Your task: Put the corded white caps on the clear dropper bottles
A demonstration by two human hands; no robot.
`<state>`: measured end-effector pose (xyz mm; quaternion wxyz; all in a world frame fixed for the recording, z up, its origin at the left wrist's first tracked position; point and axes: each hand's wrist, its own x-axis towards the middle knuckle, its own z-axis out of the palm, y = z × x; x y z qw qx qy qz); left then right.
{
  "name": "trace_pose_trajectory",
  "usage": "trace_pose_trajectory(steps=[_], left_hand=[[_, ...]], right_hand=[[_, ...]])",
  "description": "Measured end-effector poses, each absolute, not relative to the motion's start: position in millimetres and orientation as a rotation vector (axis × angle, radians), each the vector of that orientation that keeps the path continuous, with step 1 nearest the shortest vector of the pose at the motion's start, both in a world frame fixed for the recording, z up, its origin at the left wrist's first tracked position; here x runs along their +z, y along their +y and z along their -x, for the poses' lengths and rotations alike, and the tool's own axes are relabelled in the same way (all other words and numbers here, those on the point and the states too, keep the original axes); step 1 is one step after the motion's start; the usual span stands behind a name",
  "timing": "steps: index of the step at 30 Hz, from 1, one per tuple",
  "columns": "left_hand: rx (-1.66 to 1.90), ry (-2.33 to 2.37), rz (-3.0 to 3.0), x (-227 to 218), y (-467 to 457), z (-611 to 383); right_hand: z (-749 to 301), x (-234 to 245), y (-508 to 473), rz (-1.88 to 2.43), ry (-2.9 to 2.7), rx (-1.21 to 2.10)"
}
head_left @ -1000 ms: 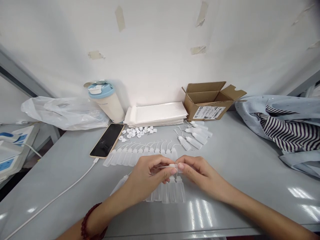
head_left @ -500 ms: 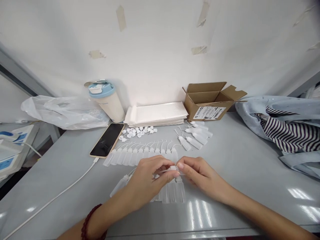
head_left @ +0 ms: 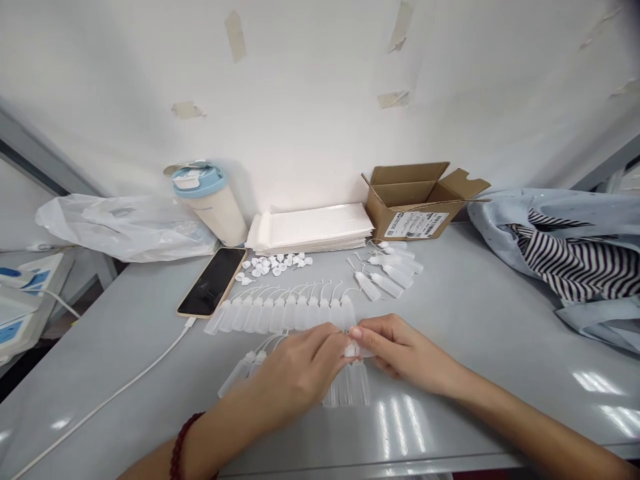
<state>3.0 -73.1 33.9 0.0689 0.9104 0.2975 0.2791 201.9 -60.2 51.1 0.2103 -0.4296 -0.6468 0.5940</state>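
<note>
My left hand (head_left: 300, 370) and my right hand (head_left: 395, 350) meet fingertip to fingertip over the grey table (head_left: 475, 320), both pinching a small translucent needle-tip bottle (head_left: 353, 348). Just beneath them lies a near row of the same bottles (head_left: 350, 387), partly hidden by my left hand. A longer row of bottles (head_left: 285, 313) with thin needles lies behind it. A red bead bracelet (head_left: 180, 447) is on my left wrist.
A heap of small white caps (head_left: 273, 263), a loose pile of bottles (head_left: 390, 270), a phone (head_left: 213, 281) on a white cable, a blue-lidded cup (head_left: 213, 203), stacked white bags (head_left: 313, 228), an open cardboard box (head_left: 420, 200), a plastic bag (head_left: 125, 227), and cloth (head_left: 565, 260) at right.
Both hands have sunk a little toward the near row of bottles while staying together on the small bottle. The left hand now covers more of that row.
</note>
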Motion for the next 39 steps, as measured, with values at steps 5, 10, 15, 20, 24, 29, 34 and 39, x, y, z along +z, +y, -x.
trace_pose_trajectory(steps=[5,10,15,20,24,29,34,39], left_hand=[[0.695,1.049,-2.27,50.0,-71.2,-6.6],[0.624,1.108,-2.258,52.7,-71.6,-8.6],[0.957,0.909,-2.84,41.7,-72.0,-6.2],[1.001,0.797,-3.074,43.7,-70.7,-5.3],[0.938,0.906,-2.75,43.8,-71.4,-5.8],[0.784,1.035,-2.068,50.2,-74.1,-8.4],[0.761,0.987,-1.585,61.5,-71.9,-11.9],[0.852,1.009,-1.722,55.0,-71.3,-13.6]], right_hand=[[-200.2,50.0,-61.8,1.177,-1.791,1.572],[-200.6,49.0,-64.2,1.21,-1.931,1.353],[-202.2,47.9,-63.2,1.175,-1.789,1.533],[-203.2,45.3,-61.5,1.106,-1.575,1.831],[-202.6,46.1,-61.9,1.11,-1.576,1.816],[-202.1,51.5,-63.9,1.158,-1.799,1.474],[-202.7,51.3,-66.7,1.165,-1.893,1.289],[-201.7,49.6,-66.2,1.185,-1.865,1.295]])
